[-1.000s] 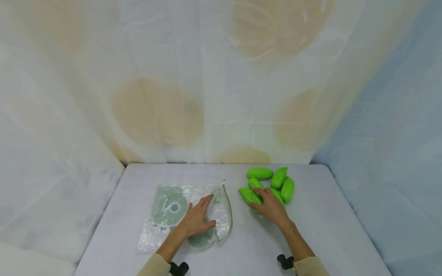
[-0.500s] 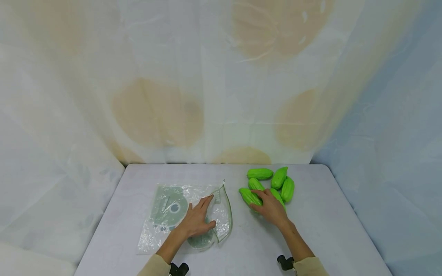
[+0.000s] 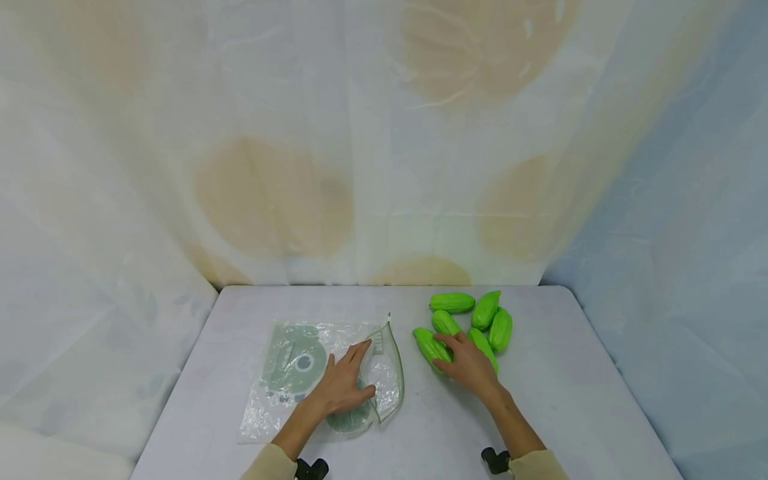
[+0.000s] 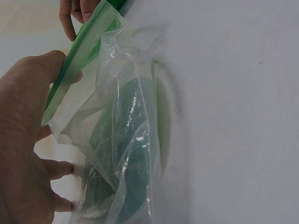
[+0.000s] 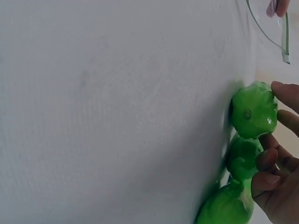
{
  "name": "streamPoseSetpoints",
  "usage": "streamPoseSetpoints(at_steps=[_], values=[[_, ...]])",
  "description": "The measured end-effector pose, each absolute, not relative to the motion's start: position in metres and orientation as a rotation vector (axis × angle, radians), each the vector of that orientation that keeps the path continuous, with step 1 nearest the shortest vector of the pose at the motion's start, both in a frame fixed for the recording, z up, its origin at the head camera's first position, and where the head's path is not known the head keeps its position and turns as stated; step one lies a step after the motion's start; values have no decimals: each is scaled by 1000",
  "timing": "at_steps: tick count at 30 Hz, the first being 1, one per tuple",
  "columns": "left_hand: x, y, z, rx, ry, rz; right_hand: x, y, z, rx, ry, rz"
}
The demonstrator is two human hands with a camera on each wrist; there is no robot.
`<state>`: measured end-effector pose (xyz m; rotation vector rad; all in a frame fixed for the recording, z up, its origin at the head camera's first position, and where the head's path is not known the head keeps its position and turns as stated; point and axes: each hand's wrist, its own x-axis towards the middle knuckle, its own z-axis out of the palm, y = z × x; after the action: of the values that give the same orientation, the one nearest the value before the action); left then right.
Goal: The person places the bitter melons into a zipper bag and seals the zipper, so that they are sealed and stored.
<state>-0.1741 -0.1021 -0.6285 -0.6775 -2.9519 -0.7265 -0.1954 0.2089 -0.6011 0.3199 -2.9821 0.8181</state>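
Note:
On the left of the table a clear zip bag (image 3: 255, 413) with pale green print lies flat, its green-edged mouth gaping towards the right. My left hand (image 3: 342, 387) rests on the bag with fingers spread at the mouth. In the left wrist view the thumb is behind the green zip strip (image 4: 70, 70), seen through the plastic. My right hand (image 3: 474, 368) grips a bright green, ribbed bitter melon (image 3: 429, 345), thumb on the near side and fingertips on the far side. The right wrist view shows that melon (image 5: 254, 112) end-on, with fingertips on it.
Several more bitter melons (image 3: 451, 302) lie grouped behind and right of my right hand, one (image 3: 483, 345) close beside it. The white table (image 3: 576, 400) ends at a patterned curtain (image 3: 384, 167) behind, with sheeting at both sides.
My right hand has shifted slightly left, and the bitter melon in its grip has moved left with it, away from the others. The left hand and bag have kept their place.

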Motion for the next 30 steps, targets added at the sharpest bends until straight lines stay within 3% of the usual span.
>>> streamPoseSetpoints(at_steps=[30], values=[[-176, -102, -630, -699, -2934, -693, -189, 205, -602, 346, -2946, 597]])
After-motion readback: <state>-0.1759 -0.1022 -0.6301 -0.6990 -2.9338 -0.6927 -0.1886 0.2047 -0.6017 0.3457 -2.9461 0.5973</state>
